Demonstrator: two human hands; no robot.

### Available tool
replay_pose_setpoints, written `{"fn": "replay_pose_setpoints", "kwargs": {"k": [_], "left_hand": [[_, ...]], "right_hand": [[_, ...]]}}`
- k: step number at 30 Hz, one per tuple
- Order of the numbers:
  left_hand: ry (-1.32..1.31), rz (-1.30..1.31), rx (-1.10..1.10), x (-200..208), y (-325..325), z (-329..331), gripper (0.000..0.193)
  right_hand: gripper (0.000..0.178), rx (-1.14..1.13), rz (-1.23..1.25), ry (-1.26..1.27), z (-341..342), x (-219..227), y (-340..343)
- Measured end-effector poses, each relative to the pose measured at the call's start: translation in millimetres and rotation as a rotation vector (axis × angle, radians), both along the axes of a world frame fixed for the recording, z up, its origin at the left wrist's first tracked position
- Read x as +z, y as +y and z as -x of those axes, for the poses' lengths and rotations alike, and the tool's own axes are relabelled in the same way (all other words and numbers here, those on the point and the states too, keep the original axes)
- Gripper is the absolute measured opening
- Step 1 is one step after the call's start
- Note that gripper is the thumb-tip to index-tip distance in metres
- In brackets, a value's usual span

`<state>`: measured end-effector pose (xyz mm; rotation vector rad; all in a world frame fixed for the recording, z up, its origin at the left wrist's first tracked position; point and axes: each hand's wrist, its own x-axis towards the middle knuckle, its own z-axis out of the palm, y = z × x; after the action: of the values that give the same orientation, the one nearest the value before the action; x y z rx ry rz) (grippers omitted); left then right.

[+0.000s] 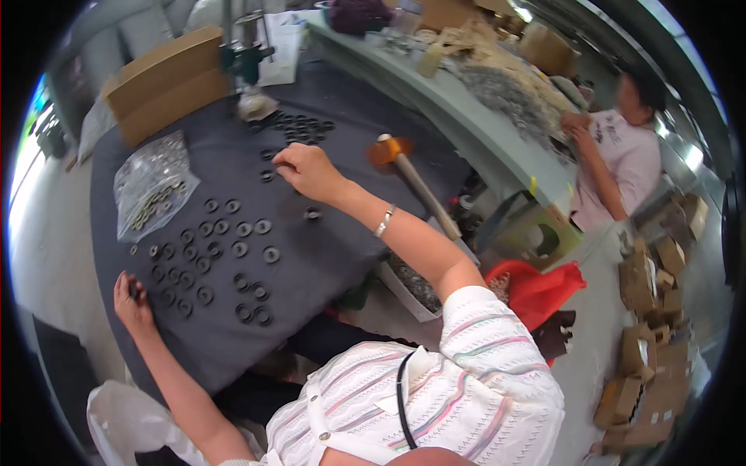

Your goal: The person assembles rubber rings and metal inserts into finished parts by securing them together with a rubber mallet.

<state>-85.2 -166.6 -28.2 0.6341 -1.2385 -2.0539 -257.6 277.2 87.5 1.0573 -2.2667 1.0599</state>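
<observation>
My right hand [309,172] reaches over the dark cloth-covered table with its fingertips pinched together. Beside them lie single black rings [268,176]; whatever the fingers may hold is too small to make out. At the table's left edge, my left hand [134,304] is curled around a small dark piece that looks like a black ring [135,290]. Many black rings [221,226] are spread between the two hands, some with a lighter inner part. Farther back sits a tight group of black rings [300,126]. A clear plastic bag [155,182] of small metal parts lies at the left.
A green bench press [247,62] and a cardboard box [167,81] stand at the back. The hammer [420,182] lies on the right side, its handle toward me. A co-worker [618,147] sits at another bench. Below the right edge are a tray [412,287] and red bag [544,291].
</observation>
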Motion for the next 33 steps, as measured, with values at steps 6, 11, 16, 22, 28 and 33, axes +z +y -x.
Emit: {"fn": "replay_pose_setpoints", "kwargs": {"k": [6, 11, 16, 22, 28, 33], "left_hand": [[0.048, -0.016, -0.004, 32.9, 57.1, 25.9, 0.019], [0.086, -0.078, 0.023, 30.1, 49.2, 7.4, 0.01], [0.084, -0.103, 0.023, 35.5, 53.6, 3.3, 0.007], [0.077, -0.115, 0.032, 40.7, 57.4, 6.5, 0.007], [0.054, -0.121, 0.048, 41.3, 54.9, 5.0, 0.007], [0.039, -0.097, 0.037, 44.4, 56.1, 7.0, 0.008]], "right_hand": [[0.019, 0.111, -0.136, -0.069, 8.1, 2.6, -51.8], [0.021, 0.274, -0.289, -0.06, 27.8, -21.8, -156.8], [0.026, 0.229, -0.48, -0.012, 48.1, -44.6, -228.3], [0.018, 0.138, -0.673, 0.155, 62.2, -63.8, -268.5], [0.016, 0.31, -0.485, 0.129, 34.5, -53.7, -260.0], [0.02, 0.526, -0.374, -0.196, -5.3, -46.0, -239.9]]}}
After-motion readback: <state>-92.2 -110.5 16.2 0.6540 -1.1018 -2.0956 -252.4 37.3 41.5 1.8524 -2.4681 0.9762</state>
